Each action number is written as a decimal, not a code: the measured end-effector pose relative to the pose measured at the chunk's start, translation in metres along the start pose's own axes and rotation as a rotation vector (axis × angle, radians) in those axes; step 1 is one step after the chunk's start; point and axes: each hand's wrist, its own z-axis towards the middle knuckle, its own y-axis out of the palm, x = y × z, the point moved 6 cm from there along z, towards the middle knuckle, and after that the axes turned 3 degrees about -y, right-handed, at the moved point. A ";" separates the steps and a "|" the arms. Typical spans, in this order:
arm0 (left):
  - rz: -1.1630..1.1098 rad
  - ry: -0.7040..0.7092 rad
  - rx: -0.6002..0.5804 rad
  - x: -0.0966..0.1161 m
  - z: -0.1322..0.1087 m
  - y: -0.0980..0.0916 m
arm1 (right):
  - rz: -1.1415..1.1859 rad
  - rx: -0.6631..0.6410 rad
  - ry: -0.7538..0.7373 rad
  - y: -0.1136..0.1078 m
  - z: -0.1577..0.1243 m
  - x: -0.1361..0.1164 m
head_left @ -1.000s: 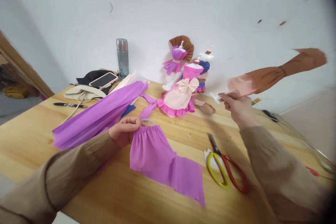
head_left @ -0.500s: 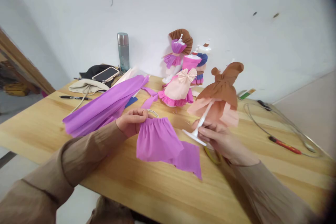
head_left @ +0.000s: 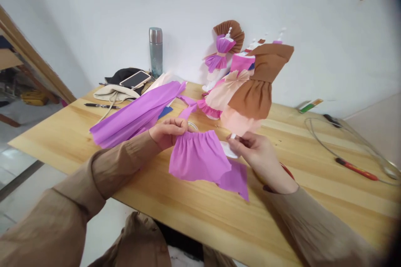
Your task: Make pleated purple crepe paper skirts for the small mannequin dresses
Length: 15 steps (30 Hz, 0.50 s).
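My left hand (head_left: 171, 131) pinches the gathered top edge of a purple crepe paper piece (head_left: 200, 156), which hangs in pleats over the table. A flat purple tail lies at its right end. Behind it a tape roll (head_left: 192, 126) shows in part. My right hand (head_left: 255, 148) is closed round the white stand of a small dress form (head_left: 230, 150), just right of the purple piece. The form leans and wears a brown paper dress (head_left: 263, 79) with a pale peach underskirt (head_left: 239, 123); its top shows a bit of purple.
More dressed forms (head_left: 224, 48) stand against the wall. Left lie a long purple paper sheet (head_left: 138, 114), a pen (head_left: 102, 106), a phone (head_left: 135, 79) and a thermos (head_left: 156, 52). A cable with a red-handled tool (head_left: 357, 170) lies right. Scissors are partly hidden under my right wrist.
My right hand has turned the dress form, so the brown dress now shows from another side and the base sits close behind the purple piece. My left hand keeps its pinch; the view has shifted.
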 end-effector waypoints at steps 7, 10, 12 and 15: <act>0.164 -0.023 -0.020 0.002 -0.003 0.006 | -0.162 0.138 -0.123 0.011 0.030 -0.011; 0.290 -0.003 -0.080 0.008 -0.006 0.018 | -0.165 0.152 -0.120 0.018 0.037 -0.004; 0.342 0.006 -0.114 0.013 -0.005 0.027 | -0.165 0.158 -0.115 0.022 0.038 0.001; 0.392 0.044 -0.118 0.023 0.000 0.036 | -0.152 0.143 -0.144 0.028 0.038 0.005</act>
